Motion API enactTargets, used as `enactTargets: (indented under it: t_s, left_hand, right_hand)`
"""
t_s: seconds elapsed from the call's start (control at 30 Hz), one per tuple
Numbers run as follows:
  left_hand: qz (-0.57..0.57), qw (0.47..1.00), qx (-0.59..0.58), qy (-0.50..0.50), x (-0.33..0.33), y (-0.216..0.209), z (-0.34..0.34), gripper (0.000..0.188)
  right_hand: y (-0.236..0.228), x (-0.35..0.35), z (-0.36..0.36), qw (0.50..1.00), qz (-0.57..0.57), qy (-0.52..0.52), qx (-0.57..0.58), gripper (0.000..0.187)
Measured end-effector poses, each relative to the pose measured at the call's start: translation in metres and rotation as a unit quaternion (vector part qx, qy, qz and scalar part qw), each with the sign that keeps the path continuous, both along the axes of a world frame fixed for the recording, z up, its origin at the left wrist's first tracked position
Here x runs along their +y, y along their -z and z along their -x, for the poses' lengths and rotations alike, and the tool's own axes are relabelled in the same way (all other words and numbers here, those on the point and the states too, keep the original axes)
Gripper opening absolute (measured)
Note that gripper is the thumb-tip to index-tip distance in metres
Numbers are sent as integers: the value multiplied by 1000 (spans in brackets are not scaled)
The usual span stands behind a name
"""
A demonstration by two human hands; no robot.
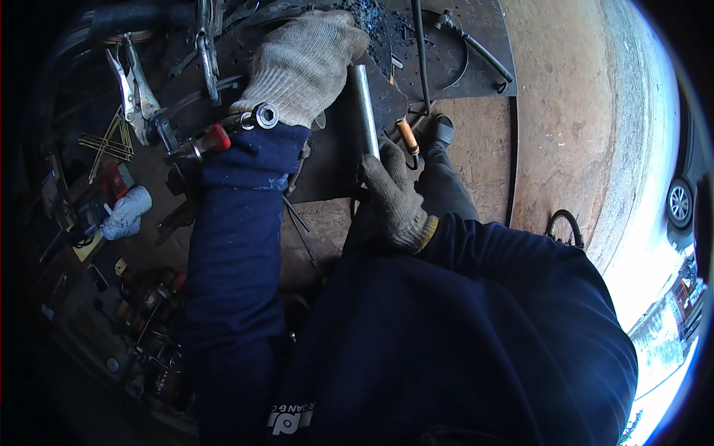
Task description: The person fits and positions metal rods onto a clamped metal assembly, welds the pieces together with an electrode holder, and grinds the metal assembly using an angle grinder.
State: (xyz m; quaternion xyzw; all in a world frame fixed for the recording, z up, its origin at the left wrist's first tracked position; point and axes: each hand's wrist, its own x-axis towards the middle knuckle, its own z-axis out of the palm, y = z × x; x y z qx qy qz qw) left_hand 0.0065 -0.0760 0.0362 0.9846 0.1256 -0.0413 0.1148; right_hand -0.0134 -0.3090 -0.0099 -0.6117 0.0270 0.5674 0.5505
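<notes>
My right hand (394, 197), in a grey knitted glove with a yellow cuff, is closed around the lower end of a straight metal pipe (367, 108). The pipe points away from me beside the dark metal table (338, 163). Farther off and to the left, my gloved left hand (305, 59) reaches over the table with its back up. Its fingers curl under at the right, so whatever they grip is hidden. Close to the left wrist are a ring-ended wrench (265, 115) and a tool with a red handle (216, 139).
Locking pliers (134, 93) hang at the left, near thin brass-coloured rods (108, 145). Dark shavings (372, 22) litter the tabletop. A black cable (421, 56) crosses it, near an orange-brown cylinder (407, 137). A bicycle wheel (565, 229) and a parked car (680, 201) stand to the right.
</notes>
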Motion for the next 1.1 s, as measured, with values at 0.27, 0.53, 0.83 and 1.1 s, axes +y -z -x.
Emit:
enactTargets:
  t_s: [0.27, 0.53, 0.83, 1.1]
  left_hand:
    - [-19, 1000, -11, -12, -3, 1, 2, 16]
    - [-27, 1000, -10, -11, -3, -8, -5, 15]
    - [-13, 1000, 7, -19, -4, -14, -12, 16]
    - [-4, 1000, 10, -19, -5, -22, -14, 15]
  right_hand:
    - [-4, 4, 2, 991, 5, 43, 127, 80]
    - [-5, 6, 5, 974, -35, 51, 216, 71]
    - [-19, 6, -4, 981, -25, 25, 188, 74]
    - [-23, 13, 0, 993, -14, 25, 115, 78]
